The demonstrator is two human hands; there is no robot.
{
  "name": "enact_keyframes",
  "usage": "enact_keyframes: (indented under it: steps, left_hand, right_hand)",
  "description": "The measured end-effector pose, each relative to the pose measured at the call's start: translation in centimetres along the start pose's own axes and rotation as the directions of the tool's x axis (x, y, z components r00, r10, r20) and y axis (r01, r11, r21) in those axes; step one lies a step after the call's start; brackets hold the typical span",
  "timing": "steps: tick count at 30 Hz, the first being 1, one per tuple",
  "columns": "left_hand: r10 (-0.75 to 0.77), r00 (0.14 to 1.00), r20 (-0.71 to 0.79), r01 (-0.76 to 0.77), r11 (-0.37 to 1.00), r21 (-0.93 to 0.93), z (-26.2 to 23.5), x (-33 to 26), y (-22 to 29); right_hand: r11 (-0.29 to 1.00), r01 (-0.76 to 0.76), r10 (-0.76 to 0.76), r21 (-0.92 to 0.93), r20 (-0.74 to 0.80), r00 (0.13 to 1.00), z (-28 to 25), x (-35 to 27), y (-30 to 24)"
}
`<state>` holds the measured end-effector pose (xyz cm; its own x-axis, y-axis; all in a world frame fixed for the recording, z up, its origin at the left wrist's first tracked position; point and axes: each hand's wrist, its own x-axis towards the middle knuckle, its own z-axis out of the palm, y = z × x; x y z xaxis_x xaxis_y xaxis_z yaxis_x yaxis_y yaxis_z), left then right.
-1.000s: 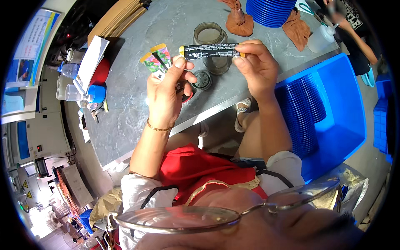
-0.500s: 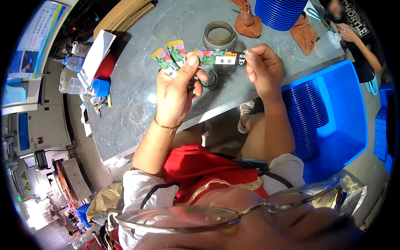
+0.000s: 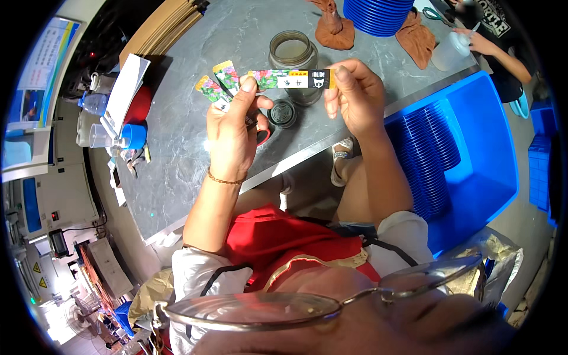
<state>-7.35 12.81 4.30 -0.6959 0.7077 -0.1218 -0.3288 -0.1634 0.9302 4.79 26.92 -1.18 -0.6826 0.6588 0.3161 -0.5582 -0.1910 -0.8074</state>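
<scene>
Several slim, printed stick packets (image 3: 226, 77) with yellow ends and a flower pattern fan out from my left hand (image 3: 234, 127). Its thumb presses them against the fingers. One packet (image 3: 290, 79) lies sideways between my two hands. My right hand (image 3: 358, 97) pinches its yellow right end between thumb and fingers. A red-edged loop (image 3: 264, 138), perhaps a scissors handle, shows beneath my left fingers; the rest of it is hidden. Behind the sideways packet stands an open glass jar (image 3: 294, 56). A dark round lid (image 3: 282, 112) lies on the table between my hands.
The grey table (image 3: 195, 142) bears brown cloths (image 3: 416, 38) and stacked blue rings (image 3: 378, 15). A blue bin (image 3: 485, 142) with more ringed stacks is at right. Bottles and a blue cup (image 3: 135, 136) stand left. A co-worker's arm (image 3: 503, 56) reaches toward a translucent bottle (image 3: 452, 50).
The whole view has shifted, so the table things sit further left. My right fingers now grip nearer the sideways packet's tip, showing more of its black part and yellow end.
</scene>
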Motion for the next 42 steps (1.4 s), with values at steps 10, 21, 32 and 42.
enact_keyframes:
  steps: [10, 21, 32, 42]
  left_hand:
    - [-0.074, 0.996, 0.059, 0.071, 0.996, 0.053, -0.3, 0.4, -1.0]
    - [-0.015, 0.998, 0.055, 0.007, 0.991, 0.137, 0.4, -0.1, -1.1]
    - [0.032, 0.999, 0.033, -0.034, 0.997, 0.073, 0.8, -0.6, -0.4]
    - [0.081, 0.985, 0.153, -0.124, 0.947, 0.297, 1.2, -1.4, -0.7]
  right_hand:
    - [0.997, -0.049, 0.055, 0.066, -0.084, 0.995, -0.2, 0.0, -0.2]
    - [0.996, -0.058, 0.074, 0.072, -0.239, 0.968, -0.1, 0.4, -0.4]
    - [0.985, -0.041, 0.007, -0.166, -0.199, 0.980, -0.4, 0.3, -0.3]
    - [0.910, 0.167, -0.128, -0.380, 0.128, 0.984, 1.7, -1.0, 1.0]
